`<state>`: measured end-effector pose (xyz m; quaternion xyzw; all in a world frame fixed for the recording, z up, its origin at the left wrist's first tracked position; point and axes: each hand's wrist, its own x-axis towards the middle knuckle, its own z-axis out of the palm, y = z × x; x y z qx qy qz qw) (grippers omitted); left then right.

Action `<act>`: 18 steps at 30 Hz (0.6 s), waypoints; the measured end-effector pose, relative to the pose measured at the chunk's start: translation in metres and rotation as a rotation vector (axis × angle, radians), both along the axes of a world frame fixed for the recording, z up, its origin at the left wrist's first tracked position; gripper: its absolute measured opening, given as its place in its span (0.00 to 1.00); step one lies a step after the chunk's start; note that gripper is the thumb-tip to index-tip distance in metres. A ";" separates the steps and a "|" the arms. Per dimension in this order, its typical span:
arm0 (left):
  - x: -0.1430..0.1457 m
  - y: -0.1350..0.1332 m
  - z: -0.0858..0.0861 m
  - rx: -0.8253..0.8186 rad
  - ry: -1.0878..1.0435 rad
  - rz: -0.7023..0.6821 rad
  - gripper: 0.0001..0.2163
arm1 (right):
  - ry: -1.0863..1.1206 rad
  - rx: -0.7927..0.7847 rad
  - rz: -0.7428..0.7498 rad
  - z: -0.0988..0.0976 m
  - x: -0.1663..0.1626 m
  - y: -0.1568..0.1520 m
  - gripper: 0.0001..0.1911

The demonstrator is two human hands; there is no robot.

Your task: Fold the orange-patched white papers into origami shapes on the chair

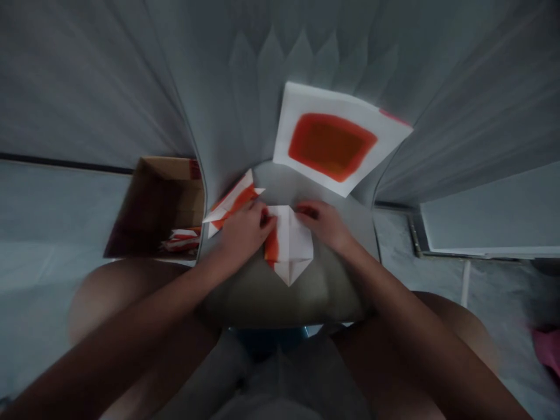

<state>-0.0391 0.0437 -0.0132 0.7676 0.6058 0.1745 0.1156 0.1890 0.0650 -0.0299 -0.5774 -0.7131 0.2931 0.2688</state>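
On the grey plastic chair seat between my knees lies a partly folded white and orange paper [294, 236], its pointed end toward me and a crease down the middle. My left hand [247, 227] has its fingers closed on the paper's upper left edge. At the upper right edge, the curled fingers of my right hand [324, 221] pinch the paper. Just beyond my left hand is another folded paper piece [234, 201], white with orange bands. Farther off, a white paper sheet [332, 146] with a large orange-red square leans toward the backrest; whether several are stacked, I cannot tell.
An open cardboard box [144, 204] stands on the floor left of the chair, with several folded paper pieces [184, 238] inside. The slatted chair backrest [301, 58] rises ahead. Grey curtains hang on both sides. Pink cloth [546, 350] lies at the far right.
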 end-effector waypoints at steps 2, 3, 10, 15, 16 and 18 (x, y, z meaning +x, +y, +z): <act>-0.006 -0.004 -0.004 -0.043 0.028 0.016 0.13 | -0.034 -0.010 0.014 -0.007 -0.004 0.003 0.10; -0.007 -0.006 -0.007 -0.038 0.032 0.017 0.14 | -0.050 -0.016 0.020 -0.008 -0.006 0.002 0.10; 0.005 -0.002 -0.012 -0.108 0.101 0.045 0.16 | -0.023 -0.085 0.039 -0.006 -0.010 0.004 0.12; 0.010 -0.003 -0.009 -0.047 0.084 0.068 0.18 | -0.032 -0.129 0.038 -0.002 -0.012 0.008 0.10; 0.010 -0.004 -0.008 -0.055 0.092 0.073 0.19 | -0.022 -0.105 0.030 -0.001 -0.014 0.008 0.09; 0.009 -0.005 -0.004 -0.098 0.123 0.085 0.19 | 0.009 -0.023 0.008 0.001 -0.017 0.006 0.12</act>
